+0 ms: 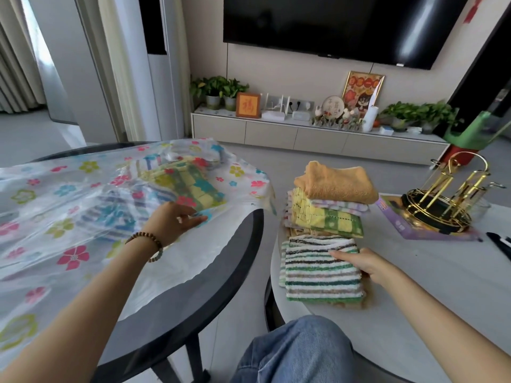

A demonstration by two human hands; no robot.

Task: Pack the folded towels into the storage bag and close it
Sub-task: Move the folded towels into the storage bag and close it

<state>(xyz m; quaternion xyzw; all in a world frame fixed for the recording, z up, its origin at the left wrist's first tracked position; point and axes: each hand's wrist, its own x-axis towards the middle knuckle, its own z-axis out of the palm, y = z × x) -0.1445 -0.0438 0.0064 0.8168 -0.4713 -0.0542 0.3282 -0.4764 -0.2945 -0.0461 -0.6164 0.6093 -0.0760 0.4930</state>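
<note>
A clear storage bag [69, 217] printed with coloured flowers lies spread over the round dark table. Inside it sit a yellow-green towel [188, 181] and a blue-striped towel [110, 214]. My left hand [174, 219] holds the bag's edge near its mouth, fingers pinched on the plastic. On the grey table to the right, my right hand [362, 264] grips the side of a green-striped folded towel [320, 269]. Behind it stands a pile of folded towels [326, 219] topped by an orange towel [337, 181].
A gold rack [442, 200] stands on a purple box [409, 230] at the right. A dark object [500, 244] lies at the right table edge. My denim-clad knee [298, 352] is between the two tables. A TV cabinet with plants sits at the back.
</note>
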